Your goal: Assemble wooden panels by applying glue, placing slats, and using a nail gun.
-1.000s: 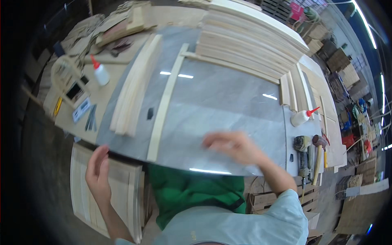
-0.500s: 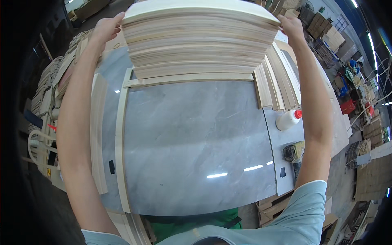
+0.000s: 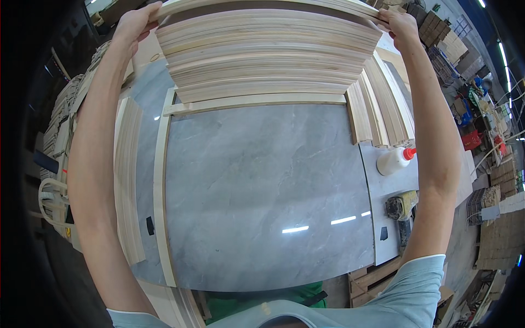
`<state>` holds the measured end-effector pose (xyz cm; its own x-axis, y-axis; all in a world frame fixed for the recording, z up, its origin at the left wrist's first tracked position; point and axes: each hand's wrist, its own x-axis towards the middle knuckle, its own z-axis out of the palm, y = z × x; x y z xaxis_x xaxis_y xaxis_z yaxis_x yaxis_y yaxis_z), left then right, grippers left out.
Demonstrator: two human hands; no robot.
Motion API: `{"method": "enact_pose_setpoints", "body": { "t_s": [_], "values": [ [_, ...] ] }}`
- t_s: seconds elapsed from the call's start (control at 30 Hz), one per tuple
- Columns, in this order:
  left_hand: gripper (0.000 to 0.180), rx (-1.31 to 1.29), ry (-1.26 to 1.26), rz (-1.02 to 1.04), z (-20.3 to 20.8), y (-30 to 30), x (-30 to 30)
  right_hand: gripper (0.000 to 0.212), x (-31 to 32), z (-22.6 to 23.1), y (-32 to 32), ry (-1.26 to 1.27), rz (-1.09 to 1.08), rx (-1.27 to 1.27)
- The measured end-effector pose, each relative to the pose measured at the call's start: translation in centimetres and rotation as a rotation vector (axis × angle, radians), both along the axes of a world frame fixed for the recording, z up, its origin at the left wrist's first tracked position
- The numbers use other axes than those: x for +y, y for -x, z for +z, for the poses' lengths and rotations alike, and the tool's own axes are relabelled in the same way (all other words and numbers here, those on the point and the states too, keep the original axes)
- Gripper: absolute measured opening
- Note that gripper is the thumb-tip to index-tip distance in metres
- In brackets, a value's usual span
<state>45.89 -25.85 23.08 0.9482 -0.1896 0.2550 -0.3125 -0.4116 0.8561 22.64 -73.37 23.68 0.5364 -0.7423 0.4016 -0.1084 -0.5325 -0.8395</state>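
Both my arms reach far forward to the tall stack of pale wooden boards (image 3: 268,57) at the back of the table. My left hand (image 3: 134,28) grips the left end of the top board (image 3: 180,7), fingers curled around it. At the opposite end, my right hand (image 3: 401,26) pinches the same board. A dark gap separates this raised board from the stack below; its upper part runs out of view. In front of the stack lies a wooden strip (image 3: 262,102), meeting a long strip (image 3: 162,191) at the left.
The grey marbled tabletop (image 3: 268,186) spreads before me. More strips lie at left (image 3: 128,186) and right (image 3: 377,109). A white bottle (image 3: 391,163) with a red cap and a black-and-yellow hand tool (image 3: 401,206) sit by my right forearm. Timber offcuts (image 3: 63,126) pile up beyond the left side.
The top board has come up off the stack, opening a gap beneath it. Both hands have risen with it and moved slightly apart. My view has shifted a little.
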Motion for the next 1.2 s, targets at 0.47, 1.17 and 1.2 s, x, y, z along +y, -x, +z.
{"method": "enact_pose_setpoints", "body": {
  "t_s": [0.47, 1.17, 1.2],
  "values": [
    [0.044, 0.187, 0.705, -0.18, -13.3, 25.5, 11.7, 0.036, 12.0, -9.9, 18.8, -0.148, 0.128, -0.154],
    [0.041, 0.064, -0.512, 0.115, -20.8, 18.9, 7.7, 0.043, 12.7, -24.6, 15.1, -0.054, -0.002, 0.339],
    [0.042, 0.047, -0.374, 0.102, -20.5, 19.0, 7.9, 0.042, 12.9, -24.2, 15.2, -0.064, 0.0, 0.313]
  ]
}}
